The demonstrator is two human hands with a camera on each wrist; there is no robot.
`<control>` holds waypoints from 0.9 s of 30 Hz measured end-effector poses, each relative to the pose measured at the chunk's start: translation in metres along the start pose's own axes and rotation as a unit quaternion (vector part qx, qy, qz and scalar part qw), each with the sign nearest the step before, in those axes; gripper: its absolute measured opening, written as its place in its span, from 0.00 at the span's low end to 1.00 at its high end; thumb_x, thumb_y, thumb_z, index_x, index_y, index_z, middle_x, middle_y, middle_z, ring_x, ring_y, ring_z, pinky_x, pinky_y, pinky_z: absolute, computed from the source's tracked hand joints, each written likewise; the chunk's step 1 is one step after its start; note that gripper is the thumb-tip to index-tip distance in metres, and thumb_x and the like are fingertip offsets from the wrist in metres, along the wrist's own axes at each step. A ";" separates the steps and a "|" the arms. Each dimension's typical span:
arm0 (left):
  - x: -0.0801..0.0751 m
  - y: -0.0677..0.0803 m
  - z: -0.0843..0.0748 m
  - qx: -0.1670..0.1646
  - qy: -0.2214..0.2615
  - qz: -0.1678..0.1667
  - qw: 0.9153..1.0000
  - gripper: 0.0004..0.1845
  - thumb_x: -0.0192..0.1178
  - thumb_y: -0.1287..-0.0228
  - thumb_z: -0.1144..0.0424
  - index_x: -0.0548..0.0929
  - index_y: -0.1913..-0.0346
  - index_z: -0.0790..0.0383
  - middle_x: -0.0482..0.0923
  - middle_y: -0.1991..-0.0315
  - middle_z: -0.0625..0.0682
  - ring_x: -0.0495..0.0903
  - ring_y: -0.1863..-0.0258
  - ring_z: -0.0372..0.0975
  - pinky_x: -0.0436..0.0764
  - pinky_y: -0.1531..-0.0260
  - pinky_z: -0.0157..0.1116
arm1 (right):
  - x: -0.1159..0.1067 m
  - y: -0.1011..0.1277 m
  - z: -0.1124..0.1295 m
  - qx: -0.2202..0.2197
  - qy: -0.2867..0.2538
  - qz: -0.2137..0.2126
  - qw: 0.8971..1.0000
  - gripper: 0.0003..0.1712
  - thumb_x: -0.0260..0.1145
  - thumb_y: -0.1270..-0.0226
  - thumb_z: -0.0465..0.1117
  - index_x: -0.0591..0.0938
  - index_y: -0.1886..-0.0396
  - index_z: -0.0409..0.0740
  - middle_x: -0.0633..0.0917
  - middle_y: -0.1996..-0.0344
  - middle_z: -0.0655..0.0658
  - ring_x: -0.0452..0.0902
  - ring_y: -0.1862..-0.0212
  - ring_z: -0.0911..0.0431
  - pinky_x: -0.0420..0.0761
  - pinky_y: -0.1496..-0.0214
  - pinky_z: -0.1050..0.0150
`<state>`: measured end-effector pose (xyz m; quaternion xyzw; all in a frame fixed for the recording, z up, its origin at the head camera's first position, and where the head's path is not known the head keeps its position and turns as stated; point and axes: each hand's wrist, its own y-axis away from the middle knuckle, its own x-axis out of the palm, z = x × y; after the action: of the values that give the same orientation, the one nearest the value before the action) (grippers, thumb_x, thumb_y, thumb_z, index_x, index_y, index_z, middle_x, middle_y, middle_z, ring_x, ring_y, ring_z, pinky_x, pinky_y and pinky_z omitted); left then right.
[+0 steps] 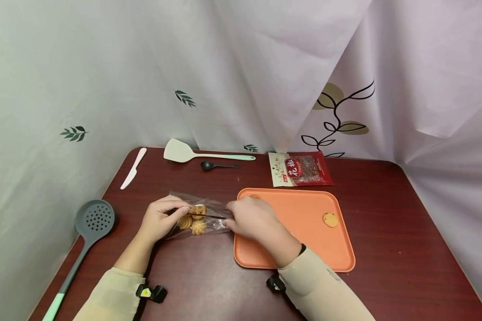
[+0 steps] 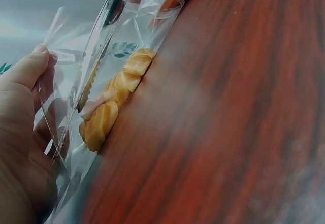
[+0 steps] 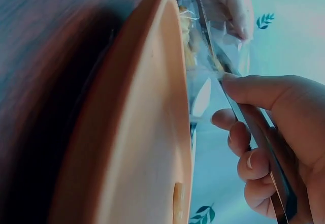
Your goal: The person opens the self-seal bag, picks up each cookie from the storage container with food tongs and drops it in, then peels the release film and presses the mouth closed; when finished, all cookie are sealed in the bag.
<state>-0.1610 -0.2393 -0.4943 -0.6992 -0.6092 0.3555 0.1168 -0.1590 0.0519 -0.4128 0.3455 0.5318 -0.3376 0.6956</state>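
Observation:
Inside a clear plastic bag (image 1: 218, 226) lie several golden piped cookies (image 1: 198, 227). My left hand (image 1: 159, 219) pinches the bag's left side between thumb and fingers. Metal tongs (image 3: 260, 132) are gripped in my right hand (image 1: 254, 218), and their arms reach into the bag through its right end. In the left wrist view the tongs' tips are beside a cookie with a ridged edge (image 2: 90, 84); whether they clamp it I cannot tell. My right hand is over the left part of an orange tray (image 1: 305, 243), which holds a round cookie (image 1: 330, 220) at its right.
Another cookie (image 1: 255, 196) shows at the tray's back left. Behind lie a white spatula (image 1: 179, 150), a small black spoon (image 1: 207, 166) and a red spice packet (image 1: 305, 168). A white knife (image 1: 133, 171) and grey skimmer (image 1: 95, 218) lie at the left.

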 end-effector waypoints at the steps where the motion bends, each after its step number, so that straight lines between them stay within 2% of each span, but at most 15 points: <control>1: 0.000 0.000 0.000 0.000 0.002 0.001 1.000 0.10 0.73 0.40 0.81 0.94 0.61 0.64 0.89 0.65 0.60 0.86 0.60 0.35 0.81 0.55 0.27 | 0.000 0.000 0.001 0.002 -0.003 0.001 1.000 0.16 0.71 0.27 0.59 0.80 0.69 0.58 0.78 0.78 0.56 0.75 0.73 0.59 0.76 0.71 0.55; 4: 0.000 -0.001 0.001 0.003 0.006 0.003 1.000 0.06 0.73 0.37 0.77 0.94 0.62 0.64 0.89 0.65 0.61 0.86 0.61 0.36 0.81 0.55 0.28 | -0.002 0.001 0.001 0.007 -0.007 0.004 1.000 0.16 0.71 0.28 0.58 0.79 0.71 0.58 0.77 0.78 0.56 0.75 0.73 0.58 0.76 0.71 0.56; 7: 0.001 -0.001 0.001 0.001 0.005 0.004 1.000 0.07 0.73 0.37 0.78 0.94 0.61 0.64 0.89 0.65 0.60 0.86 0.61 0.36 0.82 0.55 0.28 | -0.004 0.006 -0.002 0.014 -0.006 0.001 1.000 0.15 0.73 0.30 0.58 0.80 0.70 0.58 0.78 0.78 0.56 0.77 0.70 0.57 0.77 0.71 0.56; 10: 0.000 -0.001 0.002 -0.002 0.004 0.002 1.000 0.10 0.73 0.39 0.81 0.94 0.61 0.63 0.89 0.64 0.59 0.86 0.60 0.35 0.82 0.55 0.28 | -0.007 0.016 -0.008 0.020 -0.008 -0.003 1.000 0.13 0.74 0.31 0.59 0.86 0.64 0.56 0.82 0.71 0.54 0.81 0.60 0.55 0.81 0.66 0.54; 13: -0.001 -0.001 0.002 0.002 0.004 -0.002 1.000 0.10 0.73 0.39 0.80 0.94 0.61 0.63 0.89 0.64 0.60 0.86 0.60 0.35 0.82 0.55 0.28 | -0.012 0.026 -0.016 0.025 -0.018 -0.001 1.000 0.15 0.74 0.31 0.58 0.88 0.56 0.54 0.85 0.64 0.53 0.82 0.58 0.55 0.82 0.63 0.54; 15: -0.001 -0.001 0.003 0.009 0.007 -0.005 1.000 0.09 0.73 0.39 0.79 0.94 0.61 0.64 0.89 0.64 0.60 0.86 0.61 0.35 0.82 0.56 0.28 | -0.013 0.033 -0.024 0.025 -0.024 -0.004 0.999 0.16 0.75 0.31 0.58 0.89 0.56 0.54 0.86 0.63 0.54 0.82 0.61 0.56 0.82 0.62 0.54; 18: -0.001 0.001 0.004 0.012 0.010 -0.005 1.000 0.06 0.74 0.36 0.77 0.94 0.61 0.65 0.89 0.64 0.60 0.86 0.61 0.35 0.82 0.57 0.27 | -0.015 0.044 -0.036 0.024 -0.041 -0.009 0.999 0.13 0.76 0.33 0.57 0.86 0.63 0.55 0.82 0.72 0.57 0.76 0.69 0.58 0.78 0.68 0.56; 21: -0.002 0.002 0.004 -0.001 0.009 -0.002 1.000 0.05 0.73 0.36 0.76 0.94 0.61 0.65 0.89 0.64 0.60 0.86 0.61 0.35 0.82 0.57 0.27 | -0.017 0.058 -0.050 0.031 -0.073 -0.018 0.997 0.13 0.77 0.33 0.57 0.86 0.64 0.55 0.78 0.78 0.59 0.72 0.75 0.60 0.75 0.71 0.58; 24: -0.002 0.003 0.004 -0.017 0.010 0.002 1.000 0.04 0.73 0.35 0.75 0.94 0.61 0.65 0.89 0.64 0.60 0.86 0.60 0.35 0.82 0.56 0.28 | -0.017 0.074 -0.067 0.039 -0.109 -0.034 0.993 0.13 0.78 0.33 0.55 0.86 0.63 0.54 0.75 0.81 0.59 0.69 0.78 0.60 0.71 0.74 0.59; 27: -0.001 0.003 0.004 -0.020 0.010 0.004 1.000 0.05 0.73 0.35 0.76 0.94 0.61 0.64 0.89 0.64 0.61 0.87 0.59 0.35 0.82 0.55 0.28 | -0.015 0.089 -0.087 0.054 -0.131 -0.052 0.989 0.11 0.78 0.32 0.54 0.84 0.65 0.56 0.73 0.82 0.58 0.67 0.78 0.61 0.67 0.75 0.60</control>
<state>-0.1617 -0.2424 -0.4983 -0.7073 -0.6123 0.3365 0.1079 -0.1316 0.1743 -0.4046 0.3074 0.4346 -0.4435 0.7211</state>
